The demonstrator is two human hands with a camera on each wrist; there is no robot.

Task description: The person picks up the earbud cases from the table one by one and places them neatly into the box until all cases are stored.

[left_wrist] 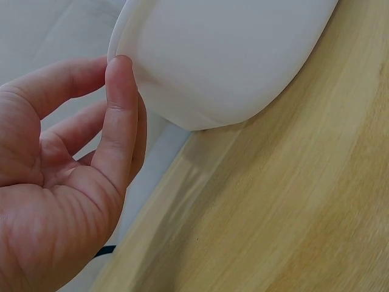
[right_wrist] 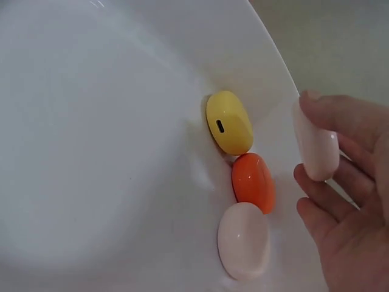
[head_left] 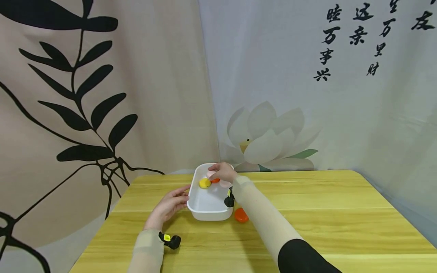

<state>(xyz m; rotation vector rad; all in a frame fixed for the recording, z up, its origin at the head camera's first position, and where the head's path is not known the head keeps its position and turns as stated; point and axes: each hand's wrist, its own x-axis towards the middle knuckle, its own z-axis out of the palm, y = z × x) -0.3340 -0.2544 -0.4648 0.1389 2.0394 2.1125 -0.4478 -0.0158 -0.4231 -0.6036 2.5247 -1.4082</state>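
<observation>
A white plastic tub (head_left: 209, 206) stands on the wooden table (head_left: 334, 212). My left hand (head_left: 170, 204) is at its left side, and the left wrist view shows the fingertips holding the rim of the tub (left_wrist: 206, 55). Over the far end, my right hand (head_left: 223, 172) pinches a pale pink rounded case (right_wrist: 317, 146) between thumb and fingers, beside the tub wall. Inside lie a yellow rounded case (right_wrist: 230, 123) with a small dark slot, an orange one (right_wrist: 253, 182) and another pale pink one (right_wrist: 243, 241), in a row touching each other.
An orange rounded case (head_left: 241, 215) lies on the table just right of the tub, close to my right forearm. Behind the table's far edge hangs a printed curtain (head_left: 170, 94). Black wrist cameras (head_left: 170, 241) sit on both wrists.
</observation>
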